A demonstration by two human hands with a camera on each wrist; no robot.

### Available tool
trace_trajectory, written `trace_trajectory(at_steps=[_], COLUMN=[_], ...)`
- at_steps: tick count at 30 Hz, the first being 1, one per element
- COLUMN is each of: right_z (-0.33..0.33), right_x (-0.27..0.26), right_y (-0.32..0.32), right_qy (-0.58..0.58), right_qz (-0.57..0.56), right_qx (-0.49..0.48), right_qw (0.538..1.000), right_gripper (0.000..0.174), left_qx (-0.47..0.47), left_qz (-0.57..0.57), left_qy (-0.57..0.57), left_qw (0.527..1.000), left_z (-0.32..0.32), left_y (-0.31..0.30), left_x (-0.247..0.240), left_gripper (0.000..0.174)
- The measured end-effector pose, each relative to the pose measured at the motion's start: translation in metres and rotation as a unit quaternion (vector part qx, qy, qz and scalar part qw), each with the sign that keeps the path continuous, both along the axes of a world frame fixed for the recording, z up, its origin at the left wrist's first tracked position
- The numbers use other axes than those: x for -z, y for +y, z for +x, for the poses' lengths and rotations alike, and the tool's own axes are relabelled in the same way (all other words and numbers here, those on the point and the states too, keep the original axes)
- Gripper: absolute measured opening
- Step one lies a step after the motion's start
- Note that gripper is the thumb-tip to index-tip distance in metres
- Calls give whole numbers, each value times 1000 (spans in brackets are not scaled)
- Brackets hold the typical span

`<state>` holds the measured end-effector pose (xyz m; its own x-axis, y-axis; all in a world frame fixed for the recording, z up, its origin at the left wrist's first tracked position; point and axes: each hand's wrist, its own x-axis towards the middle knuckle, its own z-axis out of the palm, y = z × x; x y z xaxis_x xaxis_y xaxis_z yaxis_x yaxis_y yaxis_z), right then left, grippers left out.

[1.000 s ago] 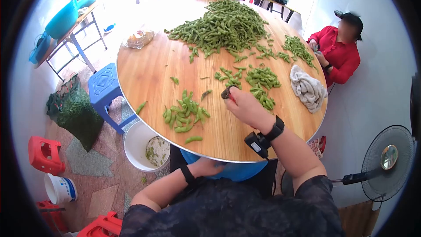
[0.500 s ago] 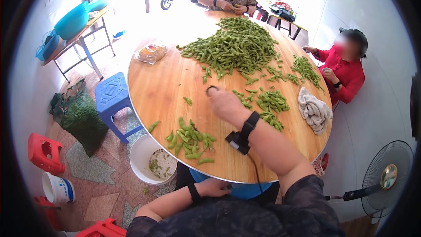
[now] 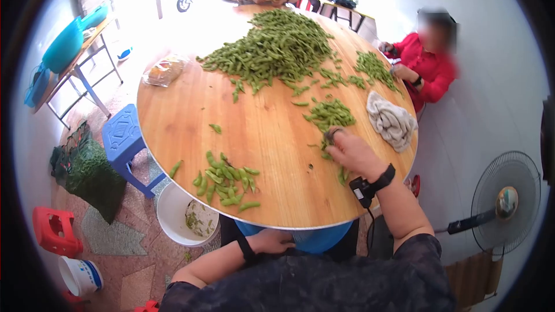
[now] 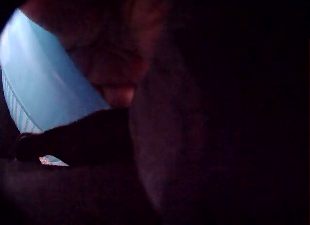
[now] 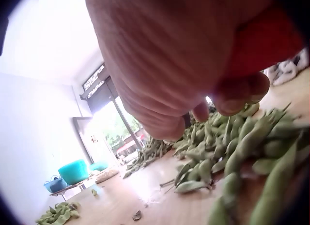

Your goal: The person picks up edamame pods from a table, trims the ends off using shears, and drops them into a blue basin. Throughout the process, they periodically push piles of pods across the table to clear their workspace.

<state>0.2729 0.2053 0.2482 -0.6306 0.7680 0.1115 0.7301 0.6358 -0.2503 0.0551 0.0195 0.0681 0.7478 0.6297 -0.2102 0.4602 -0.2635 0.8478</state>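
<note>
My right hand (image 3: 354,153) is low over the right-hand small pile of green soybean pods (image 3: 330,113), fingertips among them. In the right wrist view its fingers curl round a red object (image 5: 266,41), most of which is hidden inside the hand; cannot tell what kind it is. Pods (image 5: 242,142) lie right beneath the fingers. My left hand (image 3: 273,241) rests loosely in my lap below the table edge, beside a blue basin (image 3: 324,238), with nothing seen in it. The left wrist view is mostly dark. Another small group of pods (image 3: 222,179) lies at the front left.
A large pod heap (image 3: 277,46) covers the far side of the round wooden table (image 3: 266,138). A crumpled cloth (image 3: 391,121) and a bagged item (image 3: 165,70) lie near its edges. Two people sit around it. A white bucket (image 3: 173,211), blue stool (image 3: 121,138) and fan (image 3: 503,202) stand around.
My right hand moved from the table's middle, first left and forward, then right and back to the right-hand pods. The left hand stays in the lap. The head view has shifted.
</note>
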Motion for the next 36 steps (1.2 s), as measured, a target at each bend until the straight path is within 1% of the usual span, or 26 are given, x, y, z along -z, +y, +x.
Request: trace_trajectory(at_steps=[2, 3, 4, 6, 7, 9, 10, 12, 14, 15, 16, 18, 20, 22, 23, 24, 26, 27, 28, 29, 30, 31, 32, 34, 35, 36], right_z=[19, 27, 33, 45, 50, 53, 52, 43, 30, 26, 24, 24, 26, 31, 33, 36, 39, 38, 35, 31, 25, 20, 16, 11, 11, 10], right_x=[-14, -22, -23, -23, -16, -6, -3, 3, 10, 11, 10, 9, 6, 10, 7, 2, -5, -7, -7, -4, 0, 4, 4, 1, 0, 0], right_y=[-15, -25, -33, -47, -52, -60, -63, -68, -70, -70, -68, -65, -67, -64, -64, -65, -70, -76, -80, -87, -96, -104, -110, -122, -125, -127], right_qy=[46, 36, 39, 18, 15, 32, 45, 46, 13, -20, -8, -93, -86, -89, -87, -66, -44, 27, 97, 98, 223, 344, 345, 350, 351, 351], right_qz=[37, 24, 23, -36, -12, -15, -20, -4, 90, 81, 92, 62, 74, 97, 100, 87, 73, 22, -28, -28, -60, -91, -90, -63, -62, -62], right_qx=[86, 114, 120, 134, 109, 96, 78, 75, 72, 89, 77, 102, 101, 63, 61, 59, 56, 67, 77, 77, 48, 19, 19, 13, 9, 10], right_qw=[995, 993, 992, 990, 994, 995, 996, 996, 993, 992, 993, 989, 988, 989, 989, 992, 995, 997, 992, 992, 972, 934, 934, 934, 934, 934], right_gripper=[24, 23, 23, 23, 26, 27, 27, 27, 26, 23, 23, 17, 14, 15, 15, 15, 15, 15, 16, 16, 16, 15, 15, 17, 17, 17], left_qx=[15, 22, 28, 40, 44, 22, 22, 0, -6, -6, -11, -17, -7, -33, -57, -59, -157, -191, -192, -249, -303, -323, -323, -281, -281, -284], left_qz=[-53, -53, -53, -86, -85, -105, -104, -103, -87, -77, -85, -71, -80, -129, -157, -156, -143, -184, -185, -191, -195, -176, -175, -260, -261, -282], left_qy=[44, 50, 53, 71, 75, 14, 19, -14, -6, -9, -4, -52, -68, -122, -160, -160, -265, -245, -243, -305, -365, -366, -365, -494, -494, -514], left_qw=[998, 997, 997, 993, 993, 994, 994, 995, 996, 997, 996, 996, 994, 983, 973, 973, 941, 933, 933, 899, 858, 855, 856, 781, 781, 759], left_z=[6, 9, 11, 16, 17, 16, 19, 17, 16, 16, 15, 15, 15, 16, 16, 17, 20, 20, 26, 38, 49, 58, 65, 73, 76, 78], left_y=[-1, -2, -3, -3, -4, -6, -6, -6, -6, -7, -8, -15, -18, -24, -26, -24, -19, -12, -8, -3, 1, 4, 8, 16, 17, 16], left_x=[-7, -8, -10, -16, -15, -14, -16, -24, -51, -66, -79, -93, -106, -134, -144, -146, -149, -149, -150, -151, -151, -151, -143, -131, -126, -130], left_gripper=[42, 45, 45, 44, 44, 37, 37, 38, 39, 41, 40, 40, 36, 29, 25, 25, 23, 25, 25, 27, 30, 29, 29, 34, 34, 34])
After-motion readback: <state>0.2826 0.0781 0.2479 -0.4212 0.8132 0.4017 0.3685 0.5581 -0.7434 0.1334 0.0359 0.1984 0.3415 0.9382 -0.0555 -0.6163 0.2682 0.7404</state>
